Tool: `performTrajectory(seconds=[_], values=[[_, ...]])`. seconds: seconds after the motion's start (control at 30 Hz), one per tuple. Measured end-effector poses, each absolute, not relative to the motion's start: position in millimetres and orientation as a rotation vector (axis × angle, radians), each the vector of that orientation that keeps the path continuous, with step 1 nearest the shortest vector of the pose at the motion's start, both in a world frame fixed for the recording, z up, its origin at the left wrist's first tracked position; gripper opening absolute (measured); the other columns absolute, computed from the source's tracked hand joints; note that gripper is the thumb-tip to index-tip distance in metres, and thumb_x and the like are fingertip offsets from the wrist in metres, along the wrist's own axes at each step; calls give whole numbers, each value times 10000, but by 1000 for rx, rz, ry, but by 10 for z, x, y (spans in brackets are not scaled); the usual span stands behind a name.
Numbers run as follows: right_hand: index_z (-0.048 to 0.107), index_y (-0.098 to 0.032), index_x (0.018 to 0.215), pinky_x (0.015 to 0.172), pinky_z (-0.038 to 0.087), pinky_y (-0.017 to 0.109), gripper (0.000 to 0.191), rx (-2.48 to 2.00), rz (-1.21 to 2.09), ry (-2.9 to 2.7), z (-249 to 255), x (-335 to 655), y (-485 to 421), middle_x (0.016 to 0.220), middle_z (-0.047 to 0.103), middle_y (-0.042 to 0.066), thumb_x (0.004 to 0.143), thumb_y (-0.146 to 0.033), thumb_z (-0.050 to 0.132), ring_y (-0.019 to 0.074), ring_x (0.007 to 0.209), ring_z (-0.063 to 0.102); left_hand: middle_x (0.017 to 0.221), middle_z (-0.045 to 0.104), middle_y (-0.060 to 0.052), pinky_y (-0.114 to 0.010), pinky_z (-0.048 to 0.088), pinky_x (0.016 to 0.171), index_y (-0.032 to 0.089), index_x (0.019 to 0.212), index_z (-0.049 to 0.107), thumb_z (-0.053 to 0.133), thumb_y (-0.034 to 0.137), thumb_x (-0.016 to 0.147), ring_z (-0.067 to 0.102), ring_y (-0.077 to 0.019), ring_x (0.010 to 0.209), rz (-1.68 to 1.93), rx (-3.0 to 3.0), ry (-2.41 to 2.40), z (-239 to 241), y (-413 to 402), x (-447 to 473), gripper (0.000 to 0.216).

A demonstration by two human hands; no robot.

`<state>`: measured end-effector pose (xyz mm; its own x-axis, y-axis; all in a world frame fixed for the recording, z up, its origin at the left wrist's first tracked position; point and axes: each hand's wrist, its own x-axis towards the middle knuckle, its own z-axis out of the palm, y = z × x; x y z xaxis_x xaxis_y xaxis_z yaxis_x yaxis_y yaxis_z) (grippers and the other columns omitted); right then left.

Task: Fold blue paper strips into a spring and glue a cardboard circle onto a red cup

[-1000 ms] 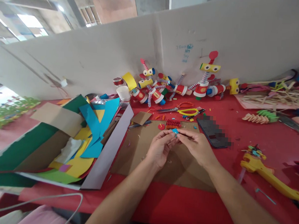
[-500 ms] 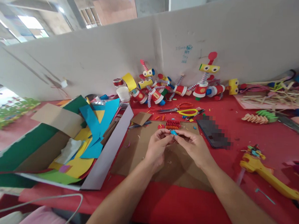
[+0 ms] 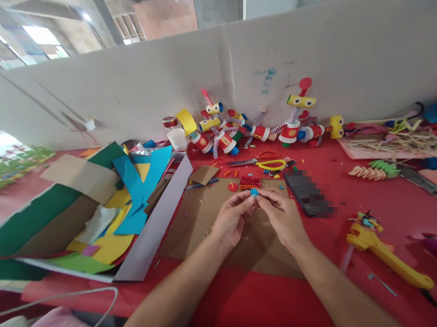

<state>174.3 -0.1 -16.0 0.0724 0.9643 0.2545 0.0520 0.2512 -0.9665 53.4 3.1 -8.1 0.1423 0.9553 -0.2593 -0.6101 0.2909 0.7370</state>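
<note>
My left hand (image 3: 232, 219) and my right hand (image 3: 282, 216) meet above a brown cardboard sheet (image 3: 201, 221) on the red table. Both pinch a small blue paper piece (image 3: 254, 192) between their fingertips. Just beyond the fingers lie a red-and-orange folded paper spring (image 3: 249, 182) and a small red disc (image 3: 233, 186).
An open box of coloured paper sheets (image 3: 91, 215) stands at the left. Scissors (image 3: 266, 163), a dark phone (image 3: 307, 192) and a row of paper-cup figures (image 3: 257, 126) lie behind. A yellow glue gun (image 3: 385, 253) rests at the right. A grey partition wall (image 3: 319, 51) closes the back.
The hands have stayed together on the blue piece, shifting only slightly; the view has tilted a little.
</note>
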Motion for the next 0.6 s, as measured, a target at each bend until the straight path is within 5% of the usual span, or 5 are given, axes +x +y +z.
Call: performTrajectory(seconds=[0.6], values=[[673, -225, 1047, 794, 501, 294, 252, -1159, 811, -1408, -125, 1688, -65, 1033, 523, 67, 852, -272, 521, 182, 991, 548, 684, 628, 9, -178, 457, 659, 122, 740, 645, 771, 147, 597, 579, -65, 624, 1164, 559, 776, -90, 97, 476, 192]])
